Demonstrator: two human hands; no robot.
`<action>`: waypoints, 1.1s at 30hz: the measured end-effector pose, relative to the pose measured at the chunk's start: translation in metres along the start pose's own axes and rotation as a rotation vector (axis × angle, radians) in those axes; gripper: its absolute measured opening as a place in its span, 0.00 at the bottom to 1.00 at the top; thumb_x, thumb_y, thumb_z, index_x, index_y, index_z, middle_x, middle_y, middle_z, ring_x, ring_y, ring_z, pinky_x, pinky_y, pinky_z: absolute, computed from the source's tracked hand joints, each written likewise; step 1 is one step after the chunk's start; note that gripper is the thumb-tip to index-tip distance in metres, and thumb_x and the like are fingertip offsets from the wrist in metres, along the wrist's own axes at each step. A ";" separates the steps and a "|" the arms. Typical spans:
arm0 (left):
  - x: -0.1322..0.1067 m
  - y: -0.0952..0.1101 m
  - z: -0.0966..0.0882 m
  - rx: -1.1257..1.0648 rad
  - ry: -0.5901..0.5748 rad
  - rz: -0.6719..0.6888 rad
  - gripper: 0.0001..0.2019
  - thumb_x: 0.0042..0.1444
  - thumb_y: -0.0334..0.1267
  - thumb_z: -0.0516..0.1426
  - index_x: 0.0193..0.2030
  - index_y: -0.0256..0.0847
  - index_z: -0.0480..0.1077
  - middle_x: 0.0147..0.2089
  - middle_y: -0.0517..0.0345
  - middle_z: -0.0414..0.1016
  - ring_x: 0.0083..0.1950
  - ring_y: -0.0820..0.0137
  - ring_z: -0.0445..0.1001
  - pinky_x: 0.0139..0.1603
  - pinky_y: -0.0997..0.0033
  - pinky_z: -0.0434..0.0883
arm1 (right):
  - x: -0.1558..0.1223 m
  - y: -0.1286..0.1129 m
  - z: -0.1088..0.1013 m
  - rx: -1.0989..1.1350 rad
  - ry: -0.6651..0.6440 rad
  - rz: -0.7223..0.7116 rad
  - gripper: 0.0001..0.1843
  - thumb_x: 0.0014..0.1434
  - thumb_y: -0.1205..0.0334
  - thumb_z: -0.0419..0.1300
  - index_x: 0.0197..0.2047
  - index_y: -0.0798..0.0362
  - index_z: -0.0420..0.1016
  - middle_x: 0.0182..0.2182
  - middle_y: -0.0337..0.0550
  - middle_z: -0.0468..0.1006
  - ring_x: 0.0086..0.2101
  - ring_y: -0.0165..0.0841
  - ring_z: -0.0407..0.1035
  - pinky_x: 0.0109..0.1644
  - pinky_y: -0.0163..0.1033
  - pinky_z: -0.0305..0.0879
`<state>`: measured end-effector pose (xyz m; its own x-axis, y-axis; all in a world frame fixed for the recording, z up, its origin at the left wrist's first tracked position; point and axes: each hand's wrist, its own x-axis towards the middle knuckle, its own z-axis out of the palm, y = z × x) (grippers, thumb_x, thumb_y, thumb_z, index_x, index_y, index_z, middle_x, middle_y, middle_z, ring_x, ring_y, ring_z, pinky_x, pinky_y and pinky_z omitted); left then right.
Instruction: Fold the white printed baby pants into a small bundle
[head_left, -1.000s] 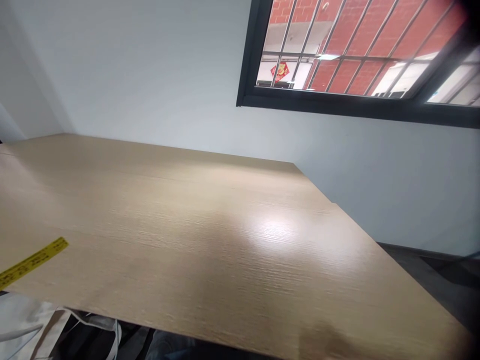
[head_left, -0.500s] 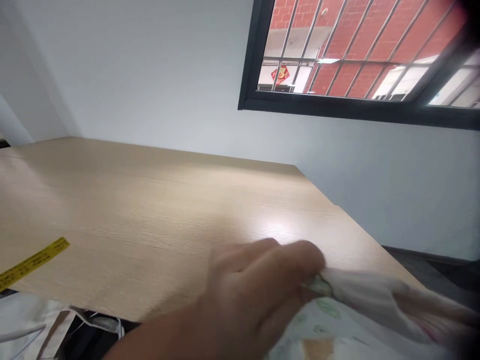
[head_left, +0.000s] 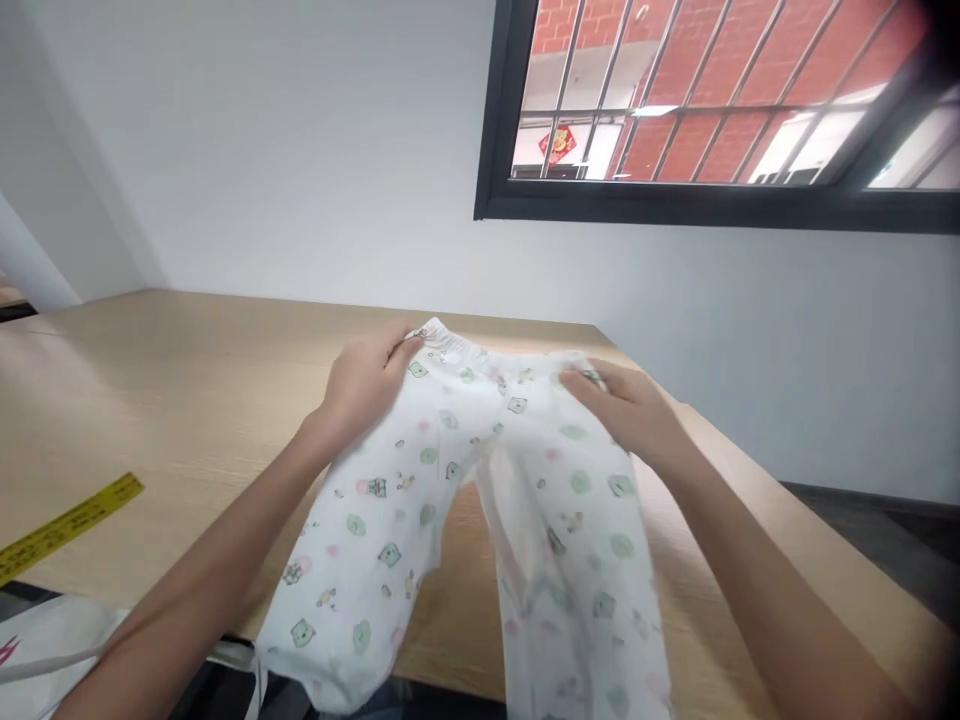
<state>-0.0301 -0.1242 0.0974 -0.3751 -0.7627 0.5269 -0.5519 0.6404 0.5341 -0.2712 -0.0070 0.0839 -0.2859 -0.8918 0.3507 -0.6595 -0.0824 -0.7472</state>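
Left hand (head_left: 367, 385): reached forward from the lower left on a bare forearm, crossing the near table edge; set at the left end of the waistband, knuckles up.
Left fingers (head_left: 397, 350): curled narrow, pinched shut on the waistband corner.
Right hand (head_left: 626, 405): reached in from the lower right, forearm bare, palm down; set at the right end of the waistband, level with the left.
Right fingers (head_left: 589, 380): drawn close together, closed on the waistband cloth; thumb hidden beneath.
Baby trousers (head_left: 450, 450): white with small green and pink prints; spread between both hands on the table, waistband farthest away, both legs trailing toward the near edge and hanging past it.
Table (head_left: 187, 400): pale wood, against a white wall.
Yellow measuring tape (head_left: 67, 520): flat at the left near edge, well apart from the trousers.
Window (head_left: 712, 100): dark frame, bars, red brick beyond.
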 end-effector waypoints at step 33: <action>-0.005 -0.077 0.123 0.186 -0.487 0.174 0.12 0.61 0.38 0.48 0.44 0.34 0.67 0.47 0.51 0.67 0.50 0.69 0.66 0.53 0.61 0.65 | 0.081 0.068 0.162 -0.313 -0.295 -0.361 0.17 0.59 0.73 0.45 0.48 0.61 0.70 0.48 0.46 0.68 0.49 0.33 0.59 0.56 0.35 0.51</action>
<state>-0.0769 -0.1810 -0.0277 -0.7500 -0.6284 0.2063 -0.5562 0.7680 0.3174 -0.2262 -0.1568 -0.0304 0.1729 -0.9217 0.3471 -0.8672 -0.3096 -0.3901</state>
